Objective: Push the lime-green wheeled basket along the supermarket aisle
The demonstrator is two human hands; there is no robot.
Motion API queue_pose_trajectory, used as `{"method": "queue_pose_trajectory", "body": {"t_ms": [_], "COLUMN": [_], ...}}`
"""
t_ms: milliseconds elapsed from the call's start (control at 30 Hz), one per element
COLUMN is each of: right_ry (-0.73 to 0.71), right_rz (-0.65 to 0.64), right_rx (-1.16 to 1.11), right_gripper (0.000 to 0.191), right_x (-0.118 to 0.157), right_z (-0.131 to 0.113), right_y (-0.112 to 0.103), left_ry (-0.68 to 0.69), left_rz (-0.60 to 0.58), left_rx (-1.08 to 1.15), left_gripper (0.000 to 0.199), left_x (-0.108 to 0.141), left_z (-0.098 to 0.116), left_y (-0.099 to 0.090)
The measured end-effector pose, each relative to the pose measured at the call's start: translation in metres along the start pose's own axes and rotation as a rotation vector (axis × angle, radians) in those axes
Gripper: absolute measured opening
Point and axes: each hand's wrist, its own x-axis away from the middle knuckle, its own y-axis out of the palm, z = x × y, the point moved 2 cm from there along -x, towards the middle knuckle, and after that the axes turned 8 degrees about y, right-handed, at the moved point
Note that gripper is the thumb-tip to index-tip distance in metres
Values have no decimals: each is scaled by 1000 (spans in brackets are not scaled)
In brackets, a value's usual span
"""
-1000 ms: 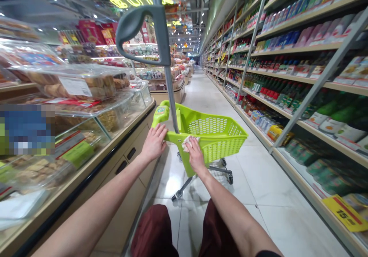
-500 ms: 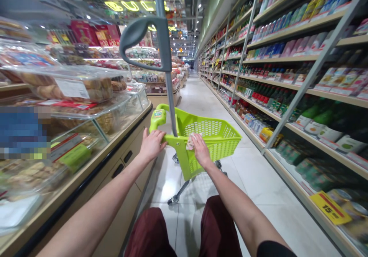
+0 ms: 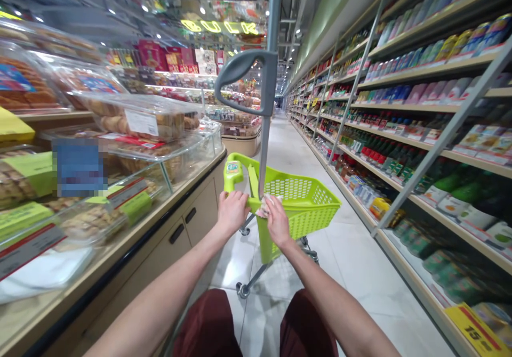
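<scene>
Supermarket aisle (image 3: 308,133) — hands (image 3: 232,213) (image 3: 277,221) on lime trolley (image 3: 304,213)

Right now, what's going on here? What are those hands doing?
A person has both hands on a small green cart. Their left hand grips the cart's edge, and their right hand holds a crumpled white tissue against it. Pastry cases stand on the left, and full shelves on the right.

supermarket aisle (image 3: 290,149), stocked shelves (image 3: 416,106), pastry counter (image 3: 200,202)
</scene>
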Motion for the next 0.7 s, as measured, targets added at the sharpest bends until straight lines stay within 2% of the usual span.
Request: {"method": "queue_pose_trajectory", "body": {"t_ms": [133, 267, 367, 467, 567, 633, 700], "right_ry": [-33, 16, 68, 120, 174, 201, 203], "right_rz": [-30, -20, 5, 51, 138, 183, 190], "right_rx": [36, 69, 85, 77, 59, 60, 88], "right_gripper": [49, 41, 38, 37, 36, 35, 36], "right_x": [-14, -31, -36, -33, -23, -16, -12], "right_z": [14, 38, 54, 64, 59, 46, 29], "right_y": [-5, -13, -25, -38, -46, -49, -53], "left_ry": [-1, 22, 106, 194, 201, 189, 150], "left_rz": [-14, -33, -40, -27, -48, -39, -9], "left_rx": [-18, 3, 96, 177, 167, 142, 118], "left_gripper": [15, 15, 30, 55, 58, 56, 56], "left_x": [-2, -7, -10, -11, -11, -11, -12], "left_z": [11, 30, 34, 19, 7, 12, 27], "left_y": [-1, 0, -1, -2, 4, 10, 14]}}
